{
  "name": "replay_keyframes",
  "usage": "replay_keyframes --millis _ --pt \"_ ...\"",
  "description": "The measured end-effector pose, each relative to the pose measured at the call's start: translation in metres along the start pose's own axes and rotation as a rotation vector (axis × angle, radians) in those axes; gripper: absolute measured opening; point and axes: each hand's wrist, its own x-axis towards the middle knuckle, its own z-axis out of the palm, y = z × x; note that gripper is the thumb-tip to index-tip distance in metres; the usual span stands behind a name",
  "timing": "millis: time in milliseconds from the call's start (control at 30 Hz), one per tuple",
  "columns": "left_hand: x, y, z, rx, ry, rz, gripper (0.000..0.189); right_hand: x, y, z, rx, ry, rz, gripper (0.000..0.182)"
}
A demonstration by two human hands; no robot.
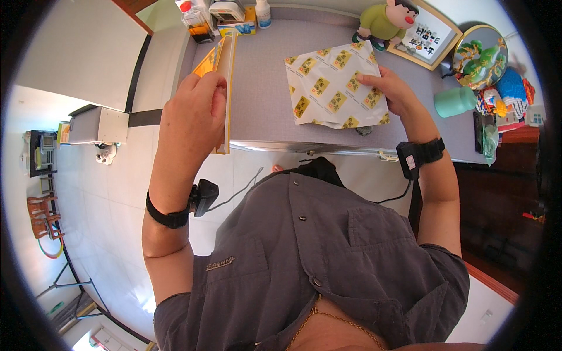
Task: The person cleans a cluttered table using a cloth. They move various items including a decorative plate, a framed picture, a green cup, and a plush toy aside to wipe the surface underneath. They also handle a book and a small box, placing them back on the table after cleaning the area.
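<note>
My left hand [193, 116] grips a thin yellow cardboard box [227, 94], held on edge at the left side of the grey cloth-textured tabletop [259, 92]. One end of the box looks open, showing a pale inside. In my right hand [393, 90] is a flat white wrapped packet [329, 87] printed with gold blocks and writing. My right thumb lies on its face, while the other fingers are hidden behind it. Beneath the packet's lower edge a small dark round thing [363, 130] peeks out, mostly covered.
At the back left stand a red-capped bottle [199, 26] of dark liquid and a white bottle [263, 15]. A cartoon figurine [382, 22], a framed picture [423, 37] and a round ornament [479, 55] occupy the back right. A mint-green bottle [454, 102] lies near the right side.
</note>
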Motion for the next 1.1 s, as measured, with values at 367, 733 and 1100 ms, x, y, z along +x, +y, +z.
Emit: replay_keyframes --millis 367,733,1100 --pt "0.001 -0.003 0.004 -0.069 0.032 -0.003 0.015 -0.022 0.010 0.007 0.056 0.053 -0.089 0.044" --pt "-0.004 0.003 0.036 0.002 -0.068 0.048 0.019 -0.059 -0.042 0.050 -0.093 -0.189 -0.213 0.053" --pt "-0.014 0.009 0.076 0.037 -0.207 0.071 0.025 -0.041 -0.058 0.046 -0.541 -0.016 -0.228 0.037"
